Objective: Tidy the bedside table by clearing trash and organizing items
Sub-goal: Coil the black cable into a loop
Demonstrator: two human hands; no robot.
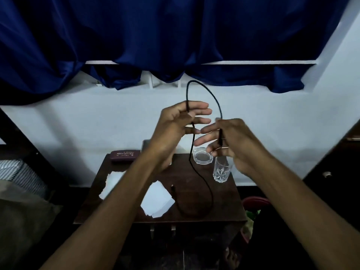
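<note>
A black cable [202, 184] arches up between my two raised hands above the dark wooden bedside table [224, 207]. My left hand [175, 125] pinches one strand near its fingertips, fingers spread. The plug end of the cable is gripped in my right hand [231, 145]. The cable's loose tail loops down onto the table and ends near two white paper pieces [157, 199], one partly under my left forearm. A cut-glass tumbler [222, 170] stands upright at the table's right, a glass dish [202, 155] just behind it.
A maroon spectacle case [125, 155] lies at the table's back left edge. A red bin [253, 203] with greenish contents sits on the floor to the right. Bedding and a striped pillow [19, 172] lie left. Blue curtains [175, 36] hang behind, over a white wall.
</note>
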